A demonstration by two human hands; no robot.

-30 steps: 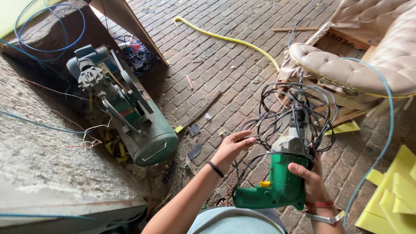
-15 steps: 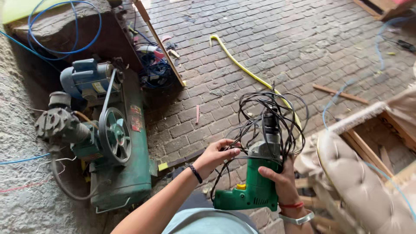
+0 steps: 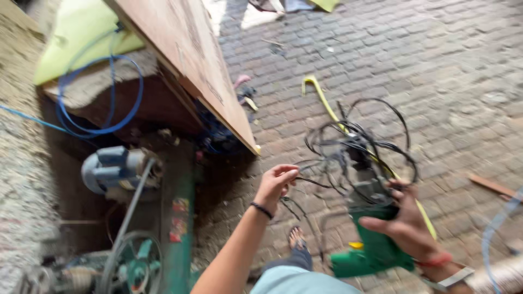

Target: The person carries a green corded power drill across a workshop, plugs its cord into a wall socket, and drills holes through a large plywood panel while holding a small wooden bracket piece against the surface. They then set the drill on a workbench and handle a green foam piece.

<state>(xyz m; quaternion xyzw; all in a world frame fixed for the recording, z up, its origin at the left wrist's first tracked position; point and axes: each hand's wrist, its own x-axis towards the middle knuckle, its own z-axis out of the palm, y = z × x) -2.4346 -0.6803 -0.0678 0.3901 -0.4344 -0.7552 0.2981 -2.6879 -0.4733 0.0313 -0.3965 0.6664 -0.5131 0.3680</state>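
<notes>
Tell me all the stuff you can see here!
Drill: one, green, held in the right hand.
Cord: one tangled bunch, black, looped above the drill.
Hose: one, blue, coiled at upper left.
Yellow hose: one, lying on the brick floor behind the cord.
Board: one, brown wood, leaning at top centre.
Compressor: one, green with a grey motor, lower left.
Brick floor: grey-brown, right side.
Foot: one, in a sandal, bottom centre.
Left hand: pinches a strand of the cord.
Right hand: grips the drill.
</notes>
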